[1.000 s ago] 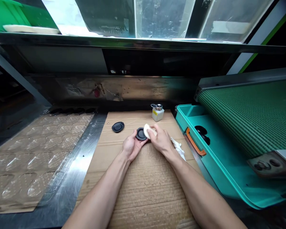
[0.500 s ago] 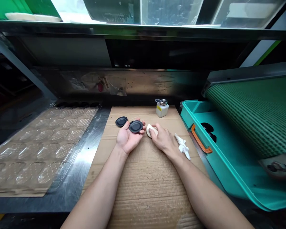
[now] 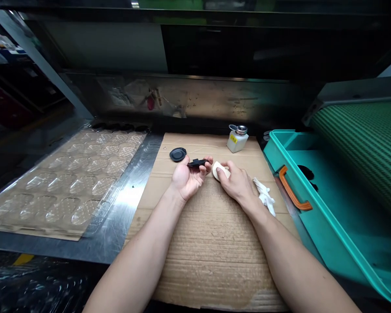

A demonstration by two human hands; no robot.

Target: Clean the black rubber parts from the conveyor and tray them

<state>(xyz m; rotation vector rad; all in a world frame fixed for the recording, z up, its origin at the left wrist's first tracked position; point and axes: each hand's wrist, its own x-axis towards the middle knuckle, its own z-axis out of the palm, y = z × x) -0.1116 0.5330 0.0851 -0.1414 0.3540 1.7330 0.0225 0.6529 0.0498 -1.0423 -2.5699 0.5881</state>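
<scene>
My left hand (image 3: 189,179), palm up, holds a thin black part (image 3: 197,163) edge-on between thumb and fingers. Just right of it, my right hand (image 3: 235,179) grips a cream-white pad (image 3: 220,171), its thumb pressed on the pad. The pad and the held black part are apart. Another black part (image 3: 177,154), with an oval recess, lies on the cardboard (image 3: 208,243) behind my left hand. A white bottle (image 3: 237,140) with a metal top and yellow label stands at the back of the cardboard. Beside my right wrist lies a crumpled white cloth (image 3: 265,196).
A clear tray (image 3: 60,184) with many hollows lies at the left, black parts (image 3: 127,128) along its far edge. At the right, a teal bin (image 3: 332,230) with an orange handle (image 3: 293,191) holds black parts (image 3: 306,172), beneath a green conveyor belt (image 3: 365,139).
The black part in my left hand has turned from face-up to edge-on. The camera view has tilted down and shifted left, while my right hand still holds the pad.
</scene>
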